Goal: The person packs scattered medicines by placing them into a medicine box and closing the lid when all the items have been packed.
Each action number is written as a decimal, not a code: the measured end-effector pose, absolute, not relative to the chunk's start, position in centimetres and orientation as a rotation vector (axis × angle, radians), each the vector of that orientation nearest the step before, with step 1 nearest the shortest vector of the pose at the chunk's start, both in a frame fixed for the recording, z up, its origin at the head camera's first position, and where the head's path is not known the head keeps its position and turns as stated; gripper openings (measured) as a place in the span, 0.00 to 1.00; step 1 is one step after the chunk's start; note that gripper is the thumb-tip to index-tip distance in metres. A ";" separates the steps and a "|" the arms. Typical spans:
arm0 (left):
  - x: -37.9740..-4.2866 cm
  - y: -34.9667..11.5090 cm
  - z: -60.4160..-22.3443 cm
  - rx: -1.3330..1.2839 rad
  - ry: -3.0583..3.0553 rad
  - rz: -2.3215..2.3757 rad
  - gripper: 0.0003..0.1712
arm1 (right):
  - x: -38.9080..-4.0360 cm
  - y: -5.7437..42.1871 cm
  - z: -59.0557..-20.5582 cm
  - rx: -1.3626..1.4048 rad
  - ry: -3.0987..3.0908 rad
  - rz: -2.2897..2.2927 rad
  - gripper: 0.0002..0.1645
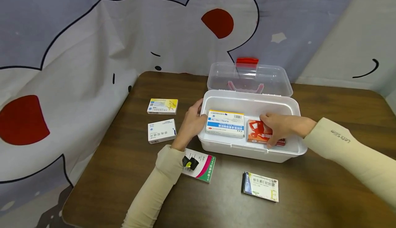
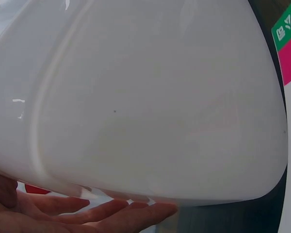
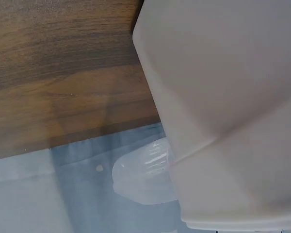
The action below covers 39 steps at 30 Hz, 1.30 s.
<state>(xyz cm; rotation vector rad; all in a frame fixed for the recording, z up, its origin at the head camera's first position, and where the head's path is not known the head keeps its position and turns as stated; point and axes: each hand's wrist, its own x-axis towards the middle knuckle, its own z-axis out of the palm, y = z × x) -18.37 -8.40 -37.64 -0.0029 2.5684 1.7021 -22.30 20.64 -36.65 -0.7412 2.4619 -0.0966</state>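
A white plastic storage box [image 1: 242,152] stands with its clear lid [image 1: 275,78] tipped back. My left hand [image 1: 192,121] rests against the box's left end, thumb by the rim; in the left wrist view its fingers [image 2: 131,217] lie fairly straight along the outer wall. Inside the box, my right hand [image 1: 279,127] grips a red medicine box [image 1: 255,131], thumb on the near side and fingers on the far side. To its left lies a white-and-blue medicine box [image 1: 225,124]. The right wrist view shows the storage box's outer wall [image 3: 233,97], but not the hand.
On the brown table [image 1: 123,173] lie a yellow-and-white medicine box [image 1: 162,106], a white medicine box [image 1: 161,131], a green-and-pink medicine box [image 1: 204,164] partly under my left wrist, and a vitamin E box [image 1: 260,186] in front. A printed curtain [image 1: 173,39] hangs behind.
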 end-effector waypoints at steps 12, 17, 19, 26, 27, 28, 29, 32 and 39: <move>-18.3 -8.4 -37.7 0.002 2.548 1.724 0.35 | -22.1 20.7 -36.9 -0.694 2.524 -0.152 0.59; -18.3 -8.4 -37.6 -0.006 2.545 1.730 0.34 | -22.2 20.8 -36.9 -0.706 2.533 -0.165 0.57; -18.3 -8.4 -37.5 -0.013 2.553 1.717 0.35 | -22.1 20.8 -36.9 -0.708 2.535 -0.164 0.55; -18.2 -8.3 -37.5 -0.015 2.566 1.704 0.35 | -22.0 20.8 -36.8 -0.726 2.543 -0.172 0.53; -18.3 -8.3 -37.5 -0.011 2.562 1.709 0.35 | -22.0 20.9 -36.8 -0.737 2.549 -0.170 0.52; -18.3 -8.3 -37.6 -0.009 2.561 1.710 0.35 | -22.0 20.9 -36.8 -0.746 2.553 -0.169 0.51; -18.3 -8.2 -37.6 -0.009 2.562 1.708 0.35 | -22.0 20.9 -36.8 -0.753 2.556 -0.168 0.50; -18.4 -8.2 -37.6 0.002 2.559 1.713 0.35 | -21.9 20.8 -36.4 -0.763 2.562 -0.175 0.48; -18.2 -8.3 -37.5 0.002 2.565 1.723 0.34 | -20.6 20.8 -34.5 -0.866 2.601 -0.244 0.46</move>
